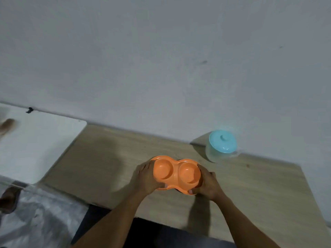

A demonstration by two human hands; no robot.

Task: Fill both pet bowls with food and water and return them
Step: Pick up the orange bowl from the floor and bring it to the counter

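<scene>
An orange double pet bowl (176,173) with two round wells is held over the wooden table (100,163), both wells looking empty. My left hand (146,178) grips its left end and my right hand (208,184) grips its right end. A clear container with a light blue lid (222,144) stands upright against the wall, to the right of and beyond the bowl, apart from it.
A white board or tabletop (39,140) lies at the left, beside the wooden table. A grey wall (161,59) runs along the back. Grey crumpled fabric (39,217) and a brown object (8,199) sit at the lower left.
</scene>
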